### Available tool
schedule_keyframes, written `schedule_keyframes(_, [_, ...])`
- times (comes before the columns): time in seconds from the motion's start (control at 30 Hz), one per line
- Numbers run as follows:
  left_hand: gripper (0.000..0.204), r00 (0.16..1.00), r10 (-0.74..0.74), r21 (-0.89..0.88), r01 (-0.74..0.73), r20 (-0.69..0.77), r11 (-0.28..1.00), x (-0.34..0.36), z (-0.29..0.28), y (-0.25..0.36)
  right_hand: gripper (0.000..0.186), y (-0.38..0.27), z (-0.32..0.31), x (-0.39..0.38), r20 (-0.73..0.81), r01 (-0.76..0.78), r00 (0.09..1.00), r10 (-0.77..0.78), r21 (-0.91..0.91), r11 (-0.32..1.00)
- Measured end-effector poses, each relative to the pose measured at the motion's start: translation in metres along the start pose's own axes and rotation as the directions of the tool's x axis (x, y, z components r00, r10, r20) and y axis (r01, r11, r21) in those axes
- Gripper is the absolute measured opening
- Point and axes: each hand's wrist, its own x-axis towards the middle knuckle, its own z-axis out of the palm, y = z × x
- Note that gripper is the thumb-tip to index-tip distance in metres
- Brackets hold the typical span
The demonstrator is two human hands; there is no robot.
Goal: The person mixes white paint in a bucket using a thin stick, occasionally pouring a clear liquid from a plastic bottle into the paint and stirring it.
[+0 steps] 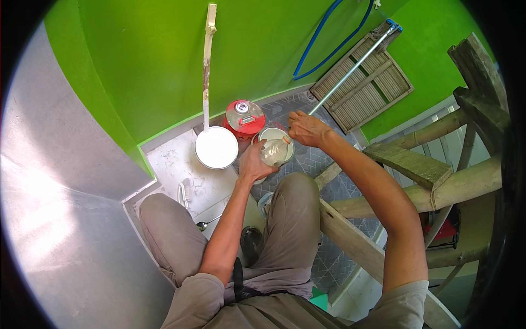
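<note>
My left hand point(253, 163) is closed around a clear plastic bottle point(272, 153) with an orange ring at its neck. The bottle lies tilted over an open round can point(273, 133), whose pale inside shows behind it. Just beyond the bottle's neck, my right hand point(307, 130) has its fingers curled together; whatever they hold is hidden. A red metal can point(244, 118) with a round cap and a top handle stands behind my left hand. To its left is a bucket of white paint point(217, 147), with a long paint-stained stick point(206, 71) rising at its back edge.
A metal pole point(350, 73) slants past a slatted wooden panel point(366, 82) by the green wall. A blue hose point(312, 44) hangs there. Bamboo and wood scaffolding point(416, 198) crowds the right. A spoon point(203, 225) and a coiled white cord point(184, 193) lie near my knees.
</note>
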Motion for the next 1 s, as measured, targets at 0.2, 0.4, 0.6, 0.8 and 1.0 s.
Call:
schedule_keyframes(0.2, [0.1,1.0,0.004,-0.016,-0.004,0.002,1.0,0.0001,0.0002,0.0005,0.022,0.0,0.0028,0.0009,0.011,-0.001,1.0,0.001,0.005,1.0])
schedule_keyframes(0.4, [0.099,1.0,-0.005,-0.004,0.005,0.008,1.0,0.0003,0.0,-0.0002,0.023,0.0003,0.002,0.002,0.01,0.0,1.0,0.0,0.013,1.0])
schedule_keyframes(0.6, [0.1,1.0,0.003,-0.015,-0.003,0.003,1.0,0.0003,0.0014,-0.0035,0.023,-0.0009,0.0033,0.0024,0.0,-0.003,1.0,0.003,0.005,1.0])
schedule_keyframes(0.8, [0.099,1.0,-0.007,-0.004,0.007,0.012,1.0,0.0002,0.0001,-0.0012,0.023,-0.0003,0.0016,0.0022,0.011,-0.003,1.0,0.003,-0.001,1.0])
schedule_keyframes(1.0, [0.099,1.0,-0.001,-0.012,0.001,0.008,1.0,0.0,-0.0006,0.0002,0.021,0.0003,0.0008,0.0019,0.018,-0.016,1.0,0.015,0.059,0.998])
